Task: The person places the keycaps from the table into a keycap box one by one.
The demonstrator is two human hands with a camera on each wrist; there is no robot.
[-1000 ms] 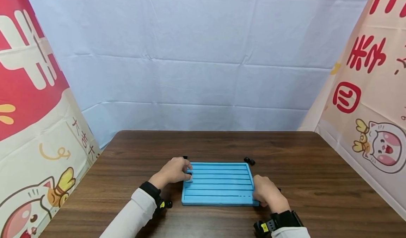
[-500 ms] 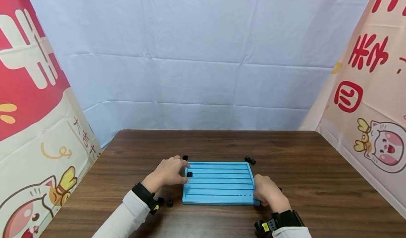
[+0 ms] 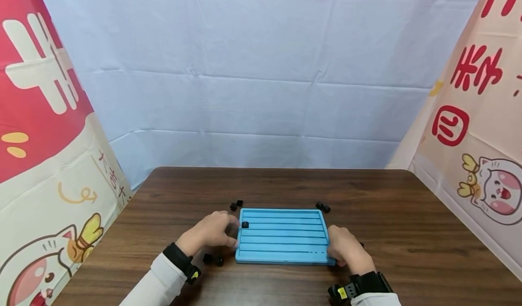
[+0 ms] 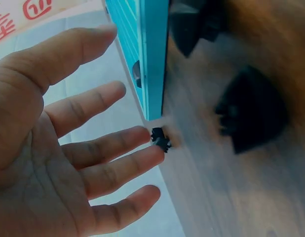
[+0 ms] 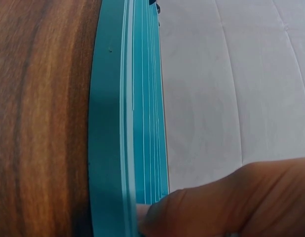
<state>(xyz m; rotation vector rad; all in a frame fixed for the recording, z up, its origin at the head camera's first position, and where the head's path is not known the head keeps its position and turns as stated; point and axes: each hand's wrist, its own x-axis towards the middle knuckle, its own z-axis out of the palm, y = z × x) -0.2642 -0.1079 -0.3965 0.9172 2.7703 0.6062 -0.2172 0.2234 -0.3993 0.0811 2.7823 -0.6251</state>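
Observation:
A blue ridged tray (image 3: 283,240) lies flat on the table. One small black keycap-like block (image 3: 245,225) sits in an upper groove at its left end. My left hand (image 3: 212,231) is beside the tray's left edge, fingers spread and holding nothing; in the left wrist view its palm (image 4: 54,153) shows bare. My right hand (image 3: 344,247) grips the tray's right edge near the front corner. In the right wrist view the thumb (image 5: 207,210) lies over the rim (image 5: 128,123); its other fingers are hidden there.
More black pieces lie around the tray: a pair (image 3: 236,205) behind its left corner, a pair (image 3: 323,207) behind the right corner, and two (image 3: 213,259) by my left wrist. One is partly hidden behind my right hand. Brown table (image 3: 269,186) extends beyond.
My left hand has let go of the black block in the groove and drawn back left off the tray, uncovering the block and the pieces behind. My right hand stays on the tray.

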